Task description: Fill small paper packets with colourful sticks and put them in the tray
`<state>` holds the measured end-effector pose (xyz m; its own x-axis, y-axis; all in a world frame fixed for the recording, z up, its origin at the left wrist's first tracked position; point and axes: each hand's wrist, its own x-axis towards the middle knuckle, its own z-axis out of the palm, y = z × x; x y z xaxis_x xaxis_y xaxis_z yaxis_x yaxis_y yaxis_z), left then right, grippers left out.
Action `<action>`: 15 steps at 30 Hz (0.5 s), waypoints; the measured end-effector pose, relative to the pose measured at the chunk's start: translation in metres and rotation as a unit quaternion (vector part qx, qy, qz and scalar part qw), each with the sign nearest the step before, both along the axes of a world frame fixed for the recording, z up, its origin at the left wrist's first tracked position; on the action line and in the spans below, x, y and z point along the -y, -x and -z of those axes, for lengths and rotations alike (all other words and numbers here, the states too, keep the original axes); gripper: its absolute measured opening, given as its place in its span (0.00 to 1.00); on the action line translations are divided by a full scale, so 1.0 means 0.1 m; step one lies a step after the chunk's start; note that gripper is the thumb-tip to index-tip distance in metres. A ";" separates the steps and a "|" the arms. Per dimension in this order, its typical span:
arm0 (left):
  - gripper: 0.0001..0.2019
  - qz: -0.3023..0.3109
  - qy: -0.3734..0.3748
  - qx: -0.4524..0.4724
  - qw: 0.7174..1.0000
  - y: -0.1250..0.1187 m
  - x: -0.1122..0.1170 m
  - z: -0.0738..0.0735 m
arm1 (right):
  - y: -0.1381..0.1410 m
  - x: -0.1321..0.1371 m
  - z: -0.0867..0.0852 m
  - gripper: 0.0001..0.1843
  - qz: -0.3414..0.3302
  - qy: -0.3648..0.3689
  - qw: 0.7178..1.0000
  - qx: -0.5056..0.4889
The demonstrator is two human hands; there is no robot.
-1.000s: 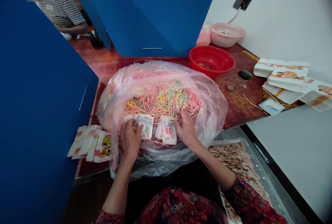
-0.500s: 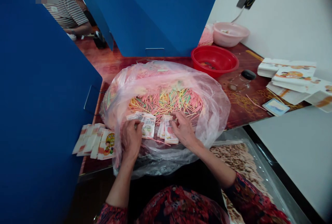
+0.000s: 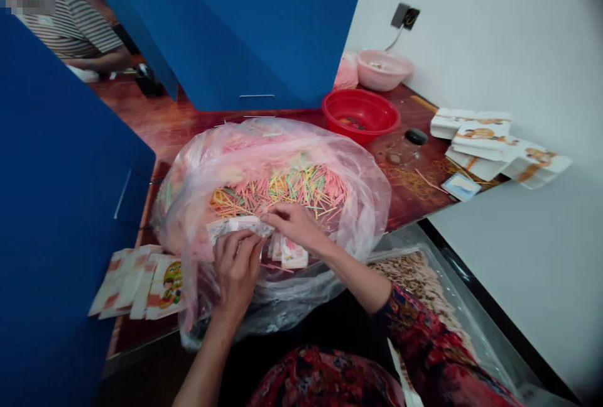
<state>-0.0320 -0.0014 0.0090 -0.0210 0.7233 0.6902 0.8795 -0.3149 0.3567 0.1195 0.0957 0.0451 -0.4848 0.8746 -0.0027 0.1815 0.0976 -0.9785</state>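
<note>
Head camera view: looking forward and down at two bare hands working over a wooden table.

Main thing: a printed paper packet (image 3: 235, 226) is held just above the opening of the clear plastic bag (image 3: 198, 187); its print is too blurred to read.

Left hand (image 3: 237, 275): closed, the fingers curl around the lower edge of the packet.

Right hand (image 3: 294, 228): reaches across from the bag's near side, and the fingers pinch the packet's right end.

Inside the bag: many thin pink, yellow and green sticks (image 3: 277, 190) lie in a loose pile, just beyond the hands.

Under the right hand: a second paper packet (image 3: 293, 255) lies on the bag.

Left of the bag: a row of printed paper packets (image 3: 136, 284) lies on the table (image 3: 164, 130).

Beyond the bag: a red plastic bowl (image 3: 360, 115) and, farther, a pink bowl (image 3: 384, 71).

Right of the bag: a glass jar with black lid (image 3: 405, 149), rubber bands (image 3: 407, 181), a small notebook (image 3: 460, 187) and stacked printed paper sheets (image 3: 490, 140).

Behind the blue partition (image 3: 226, 30): a co-worker in a striped shirt (image 3: 70, 30).
</note>
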 end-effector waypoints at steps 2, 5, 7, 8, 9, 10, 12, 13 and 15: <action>0.06 0.005 0.010 0.047 0.999 -0.02 -0.02 -0.01 | 0.00 -0.04 0.03 0.09 -0.004 -0.004 1.000 -0.030; 0.18 -0.040 0.071 0.189 0.979 0.02 -0.10 -0.03 | -0.06 -0.04 0.11 0.08 -0.008 -0.008 0.997 -0.073; 0.22 -0.022 0.173 0.297 0.939 0.06 -0.17 -0.07 | -0.12 -0.03 0.15 0.11 -0.021 0.001 0.995 -0.101; 0.23 0.006 0.233 0.346 0.909 0.08 -0.19 -0.09 | -0.14 -0.03 0.16 0.13 -0.024 0.000 0.994 -0.105; 0.23 0.035 0.285 0.390 0.875 0.08 -0.22 -0.11 | -0.17 -0.02 0.17 0.14 -0.023 -0.004 0.995 -0.101; 0.23 0.060 0.325 0.426 0.842 0.07 -0.23 -0.13 | -0.18 -0.01 0.18 0.14 -0.022 -0.012 0.995 -0.092; 0.22 0.079 0.359 0.470 0.802 0.02 -0.25 -0.14 | -0.20 0.01 0.19 0.16 -0.019 -0.032 0.997 -0.069; 0.21 0.075 0.359 0.477 0.799 -0.02 -0.25 -0.15 | -0.21 0.02 0.19 0.17 -0.018 -0.041 0.997 -0.060; 0.20 0.060 0.350 0.471 0.807 -0.11 -0.25 -0.13 | -0.25 0.02 0.18 0.20 -0.012 -0.062 0.997 -0.041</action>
